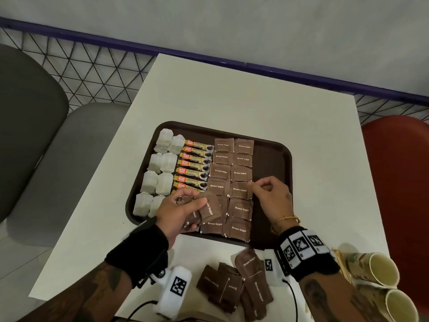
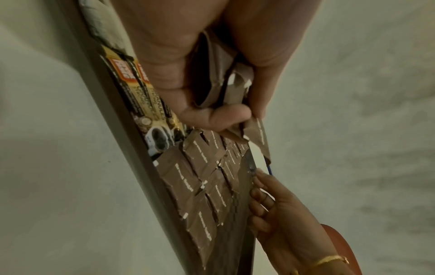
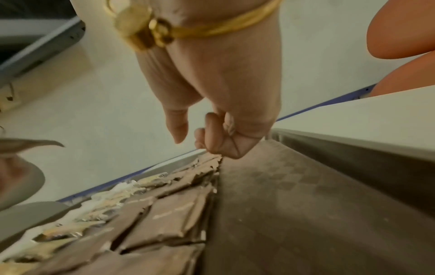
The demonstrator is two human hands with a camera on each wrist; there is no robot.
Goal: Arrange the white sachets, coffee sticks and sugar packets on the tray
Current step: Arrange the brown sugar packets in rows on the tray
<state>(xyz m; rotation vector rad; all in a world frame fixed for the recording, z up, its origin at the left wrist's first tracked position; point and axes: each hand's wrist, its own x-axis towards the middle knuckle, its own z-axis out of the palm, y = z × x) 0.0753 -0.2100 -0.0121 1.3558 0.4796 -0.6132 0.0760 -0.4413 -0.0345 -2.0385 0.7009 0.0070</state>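
A dark brown tray (image 1: 271,163) lies on the white table (image 1: 232,96). Two columns of white sachets (image 1: 160,168) fill its left side, then a column of coffee sticks (image 1: 195,163), then two columns of brown sugar packets (image 1: 232,159). My left hand (image 1: 183,205) hovers over the tray's near edge and grips a bunch of sugar packets (image 1: 210,206), seen fanned between thumb and fingers (image 2: 256,134). My right hand (image 1: 267,194) has its fingers curled against the right edge of a laid packet (image 1: 240,190); the thumb stands apart (image 3: 176,128) and nothing is held.
More brown sugar packets (image 1: 234,282) lie loose on the table in front of the tray. Paper cups (image 1: 380,270) lie at the near right corner. The tray's right third is bare. A grey chair (image 1: 30,112) stands left, a red chair (image 1: 399,170) right.
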